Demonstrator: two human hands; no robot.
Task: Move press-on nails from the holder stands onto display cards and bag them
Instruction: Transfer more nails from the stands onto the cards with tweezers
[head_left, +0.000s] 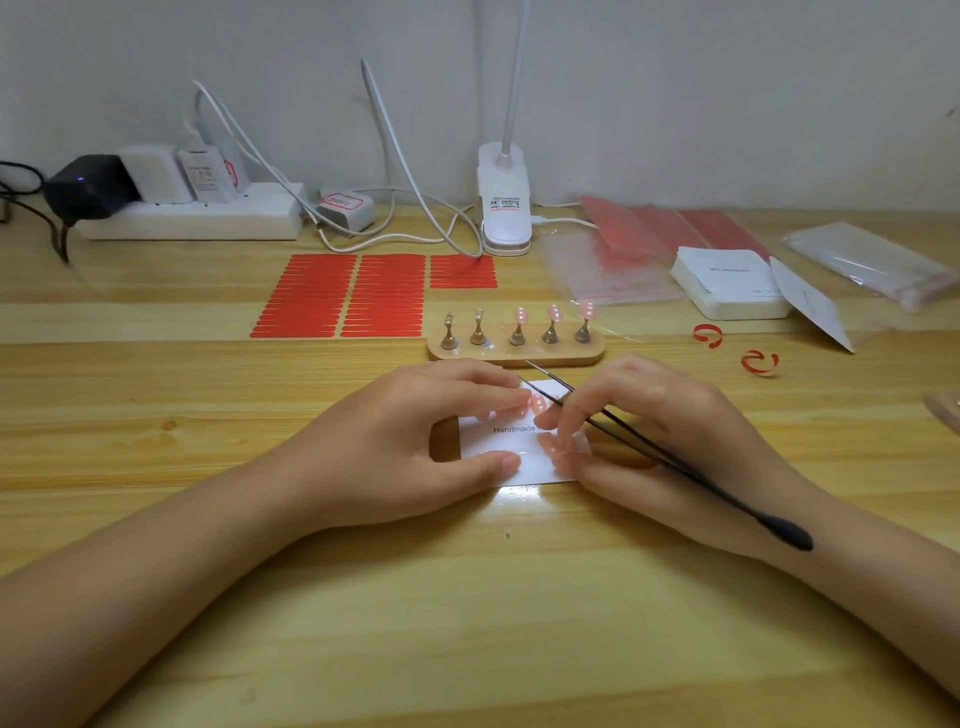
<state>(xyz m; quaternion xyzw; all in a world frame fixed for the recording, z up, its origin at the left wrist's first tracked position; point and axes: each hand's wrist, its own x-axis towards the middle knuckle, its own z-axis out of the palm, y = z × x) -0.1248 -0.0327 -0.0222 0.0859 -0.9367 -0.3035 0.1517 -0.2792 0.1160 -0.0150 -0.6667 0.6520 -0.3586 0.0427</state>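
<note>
A white display card (511, 444) printed "Handmade" lies on the wooden table between my hands. My left hand (415, 436) pinches the card, thumb on its near edge and fingers on its far edge. My right hand (644, 441) grips black tweezers (649, 452) and its fingertips press a pink press-on nail (539, 404) onto the card's upper part. Behind the card stands a wooden holder base (517, 352) with several small brass stands. The three right stands carry pink nails (554, 313); the two left ones are bare.
Red adhesive strip sheets (343, 296) lie behind left. A stack of white cards (727, 283) and clear bags (872, 265) sit at right. Two curled red peelings (759, 361) lie right of the holder. A clip lamp (505, 208), power strip (192, 215) and cables line the wall.
</note>
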